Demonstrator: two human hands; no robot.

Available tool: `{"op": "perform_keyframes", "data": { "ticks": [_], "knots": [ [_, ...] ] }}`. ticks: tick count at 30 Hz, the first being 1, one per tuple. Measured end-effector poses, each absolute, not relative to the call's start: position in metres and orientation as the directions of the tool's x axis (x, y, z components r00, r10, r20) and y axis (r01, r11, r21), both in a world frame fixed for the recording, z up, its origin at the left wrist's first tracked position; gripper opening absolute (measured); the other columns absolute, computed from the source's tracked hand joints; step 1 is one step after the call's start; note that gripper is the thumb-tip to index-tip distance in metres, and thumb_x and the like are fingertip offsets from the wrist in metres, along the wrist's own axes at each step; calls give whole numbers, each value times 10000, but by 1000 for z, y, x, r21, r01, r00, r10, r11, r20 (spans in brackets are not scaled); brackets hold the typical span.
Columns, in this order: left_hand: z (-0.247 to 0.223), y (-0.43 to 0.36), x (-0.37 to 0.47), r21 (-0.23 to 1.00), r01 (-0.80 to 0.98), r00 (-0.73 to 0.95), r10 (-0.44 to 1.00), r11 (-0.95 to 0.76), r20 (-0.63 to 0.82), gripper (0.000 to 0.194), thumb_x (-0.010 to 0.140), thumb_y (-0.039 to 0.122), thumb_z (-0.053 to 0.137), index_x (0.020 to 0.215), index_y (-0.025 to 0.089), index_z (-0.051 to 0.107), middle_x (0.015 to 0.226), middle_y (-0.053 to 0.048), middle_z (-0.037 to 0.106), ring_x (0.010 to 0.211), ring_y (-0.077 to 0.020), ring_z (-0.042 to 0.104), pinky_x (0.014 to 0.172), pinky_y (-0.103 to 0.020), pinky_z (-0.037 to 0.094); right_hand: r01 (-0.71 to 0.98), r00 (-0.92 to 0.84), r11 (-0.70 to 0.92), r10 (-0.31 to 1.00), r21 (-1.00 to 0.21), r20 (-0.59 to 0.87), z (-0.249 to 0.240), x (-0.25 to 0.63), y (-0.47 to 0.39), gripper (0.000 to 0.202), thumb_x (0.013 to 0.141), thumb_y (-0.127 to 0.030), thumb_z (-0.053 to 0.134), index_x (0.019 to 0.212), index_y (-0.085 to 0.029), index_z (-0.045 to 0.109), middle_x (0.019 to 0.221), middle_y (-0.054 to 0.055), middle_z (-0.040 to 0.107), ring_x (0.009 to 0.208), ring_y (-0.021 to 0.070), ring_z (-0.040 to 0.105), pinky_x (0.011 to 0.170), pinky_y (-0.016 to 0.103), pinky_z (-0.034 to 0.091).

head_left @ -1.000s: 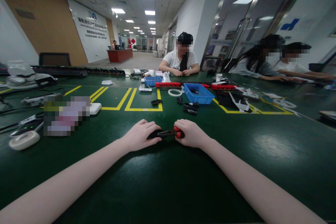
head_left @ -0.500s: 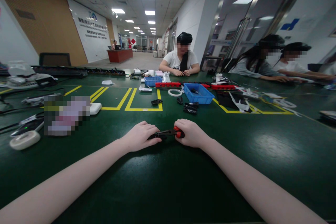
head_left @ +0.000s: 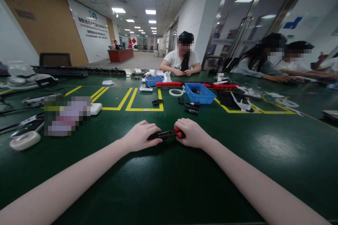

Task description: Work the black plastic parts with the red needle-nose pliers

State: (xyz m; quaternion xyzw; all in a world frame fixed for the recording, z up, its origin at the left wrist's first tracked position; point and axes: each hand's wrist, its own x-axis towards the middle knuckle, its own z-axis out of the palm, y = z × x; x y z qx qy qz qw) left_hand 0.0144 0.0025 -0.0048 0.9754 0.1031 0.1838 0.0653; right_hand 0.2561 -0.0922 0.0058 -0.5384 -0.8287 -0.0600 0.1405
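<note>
My right hand (head_left: 191, 133) is closed round the red handles of a pair of pliers (head_left: 169, 133), whose dark jaws point left. My left hand (head_left: 142, 136) is closed on a small black part (head_left: 155, 135) at the jaw end, most of it hidden by the fingers. The jaws reach to the black part; whether they grip it I cannot tell. Both hands are just above the green table (head_left: 163, 182). Beyond them lie several similar black pieces (head_left: 192, 108), and another black piece (head_left: 157, 102) sits near a yellow tape corner.
A blue bin (head_left: 199, 94) with dark pieces in it stands beyond my hands, beside a white ring (head_left: 176, 92). Red strips (head_left: 169, 84) lie behind. To the left are a blurred-out phone (head_left: 69, 116) and a white tape roll (head_left: 25, 141). A person (head_left: 181, 59) sits opposite.
Both hands keep nearly the same place and hold, with only a very slight shift of the fingers and pliers.
</note>
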Motion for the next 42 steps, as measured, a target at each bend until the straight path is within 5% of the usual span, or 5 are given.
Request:
{"op": "perform_keyframes", "data": {
  "ticks": [42],
  "knots": [
    [-3,2,15,194,228,903,282,-954,324,278,891,412,590,1077,207,562,1014,-28,659,830,-183,628,779,-330,457,911,-377,408,882,-56,282,8,255,-94,151,730,-199,650,831,-196,537,857,51,620,769,197,554,695,314,395]
  ]
}}
